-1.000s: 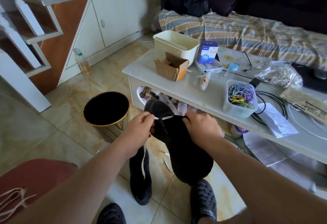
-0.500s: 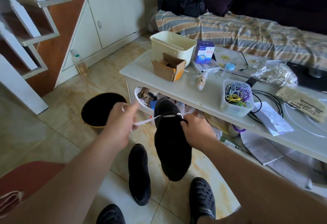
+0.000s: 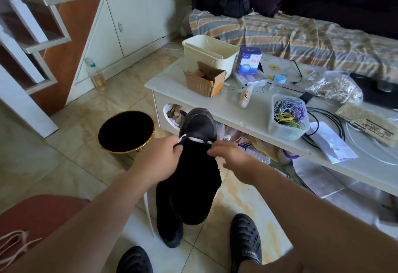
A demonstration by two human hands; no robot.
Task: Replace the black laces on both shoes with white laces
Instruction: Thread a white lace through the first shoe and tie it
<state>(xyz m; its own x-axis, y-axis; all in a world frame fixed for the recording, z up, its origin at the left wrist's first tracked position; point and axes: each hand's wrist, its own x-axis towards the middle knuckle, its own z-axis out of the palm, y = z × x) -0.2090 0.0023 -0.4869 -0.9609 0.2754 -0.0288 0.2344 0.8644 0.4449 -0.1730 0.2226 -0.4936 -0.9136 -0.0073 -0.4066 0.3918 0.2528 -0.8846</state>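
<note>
Left hand (image 3: 159,160): pinches the white lace (image 3: 195,139) at the shoe's left side.
Right hand (image 3: 231,157): pinches the lace's other side.
Black shoe (image 3: 197,165): held up before the desk (image 3: 228,109).
Second shoe (image 3: 169,223): on the floor below.

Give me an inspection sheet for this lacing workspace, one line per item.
Surface: white low table, crowded; tiled floor below.
Job's things: black shoe held up, white lace across one eyelet row, its tail hanging down; second black shoe on the floor.
Clutter: cardboard box, cream bin, clear tub of bands, blue-white carton.
Grips: left hand pinches the lace; right hand pinches the lace's other end at the shoe.
Cables: black cable coiled on the table.
Surroundings: black waste basket, striped sofa cover, stairs.
</note>
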